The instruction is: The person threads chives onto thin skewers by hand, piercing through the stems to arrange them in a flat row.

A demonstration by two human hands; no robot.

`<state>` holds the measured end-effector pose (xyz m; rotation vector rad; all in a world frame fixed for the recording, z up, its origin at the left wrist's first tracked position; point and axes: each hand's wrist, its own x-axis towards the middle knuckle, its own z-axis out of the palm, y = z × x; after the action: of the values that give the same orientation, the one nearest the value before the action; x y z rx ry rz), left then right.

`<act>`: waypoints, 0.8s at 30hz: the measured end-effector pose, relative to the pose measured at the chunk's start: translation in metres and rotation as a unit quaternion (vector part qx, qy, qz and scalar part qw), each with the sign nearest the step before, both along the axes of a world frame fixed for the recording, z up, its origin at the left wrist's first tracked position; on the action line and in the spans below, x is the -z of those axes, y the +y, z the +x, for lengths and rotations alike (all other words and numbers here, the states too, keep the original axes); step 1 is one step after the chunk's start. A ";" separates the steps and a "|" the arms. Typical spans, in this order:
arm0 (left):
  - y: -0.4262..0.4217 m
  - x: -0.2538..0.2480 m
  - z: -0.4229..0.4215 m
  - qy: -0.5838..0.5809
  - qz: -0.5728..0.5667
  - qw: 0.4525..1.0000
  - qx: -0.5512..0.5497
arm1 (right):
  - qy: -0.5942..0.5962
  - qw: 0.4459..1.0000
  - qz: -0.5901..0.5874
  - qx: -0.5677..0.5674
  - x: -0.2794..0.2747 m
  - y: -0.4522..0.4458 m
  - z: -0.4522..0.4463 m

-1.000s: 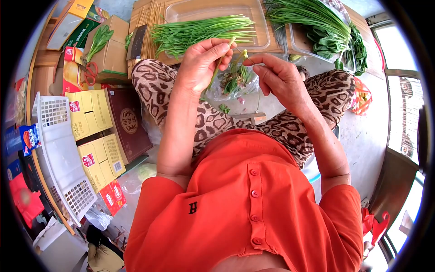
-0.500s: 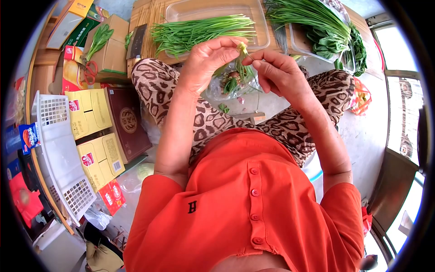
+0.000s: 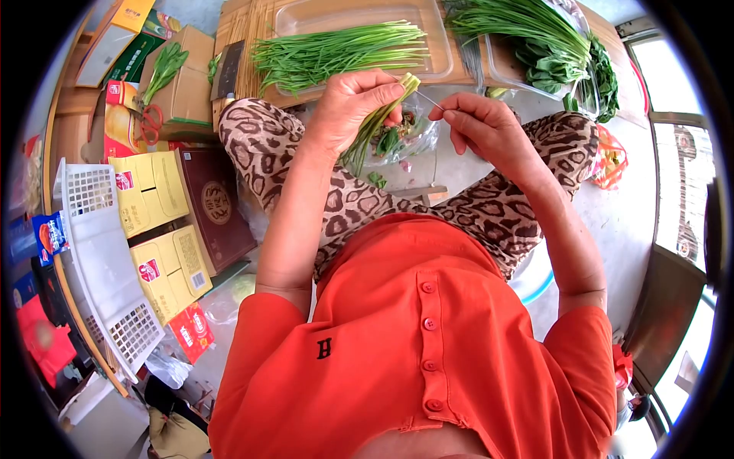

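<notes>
My left hand (image 3: 355, 107) is closed around a small bunch of green stems (image 3: 372, 131). Its pale ends point up and right, and its darker part hangs below my fingers. In my right hand (image 3: 483, 126), thumb and fingertips pinch a thin wire (image 3: 430, 100). The wire reaches toward the pale ends of the bunch; whether it goes around them I cannot tell. Beneath both hands, on the floor, a clear plastic bag (image 3: 423, 138) holds leafy scraps.
Long green chives (image 3: 336, 57) lie in front of a clear tray (image 3: 440, 46) on the wooden board. Thin grey wires (image 3: 471, 57) lie beside it, a cleaver (image 3: 228, 70) to the left. Leafy greens (image 3: 554, 65) are at right. Boxes (image 3: 164, 191) and a white basket (image 3: 107, 252) stand left.
My right hand has moved slightly right and down, away from my left hand. The bunch has swung from hanging between my hands to slanting under my left hand.
</notes>
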<state>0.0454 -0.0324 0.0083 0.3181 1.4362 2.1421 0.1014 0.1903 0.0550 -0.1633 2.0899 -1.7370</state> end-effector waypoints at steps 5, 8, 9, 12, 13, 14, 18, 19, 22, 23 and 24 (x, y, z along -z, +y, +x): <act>0.014 -0.004 0.007 0.016 -0.052 0.999 -0.007 | 0.060 0.997 0.043 0.013 0.007 -0.005 -0.003; 0.020 0.004 0.006 -0.007 -0.046 0.999 0.008 | 0.028 1.000 0.000 0.013 0.019 -0.004 -0.008; 0.022 0.010 0.005 -0.005 -0.047 0.999 0.010 | 0.029 0.999 0.000 0.015 0.020 -0.001 -0.010; 0.028 0.020 -0.001 0.035 -0.071 0.997 -0.001 | -0.076 0.994 -0.078 0.010 0.026 0.013 -0.018; 0.026 0.027 -0.006 0.038 -0.071 0.997 0.001 | -0.073 0.992 -0.093 0.040 0.034 0.019 -0.020; 0.022 0.035 -0.012 0.066 -0.111 0.991 -0.034 | -0.071 0.989 -0.109 0.070 0.042 0.026 -0.023; 0.014 0.050 -0.038 0.090 -0.200 0.971 -0.096 | -0.095 0.955 -0.245 0.140 0.071 0.067 -0.034; 0.015 0.055 -0.046 0.102 -0.228 0.962 -0.110 | -0.095 0.953 -0.249 0.142 0.078 0.075 -0.036; 0.029 0.075 -0.075 0.167 -0.318 0.927 -0.104 | -0.094 0.918 -0.330 0.197 0.087 0.089 -0.038; 0.036 0.078 -0.084 0.224 -0.376 0.894 -0.092 | -0.093 0.918 -0.330 0.200 0.087 0.091 -0.038; 0.045 0.082 -0.091 0.243 -0.416 0.871 -0.096 | -0.094 0.916 -0.336 0.196 0.087 0.093 -0.038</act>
<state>-0.0454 0.0125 -0.0739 0.3990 2.6090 1.3994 0.0631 0.2830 -0.0322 0.2390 1.3750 -2.5449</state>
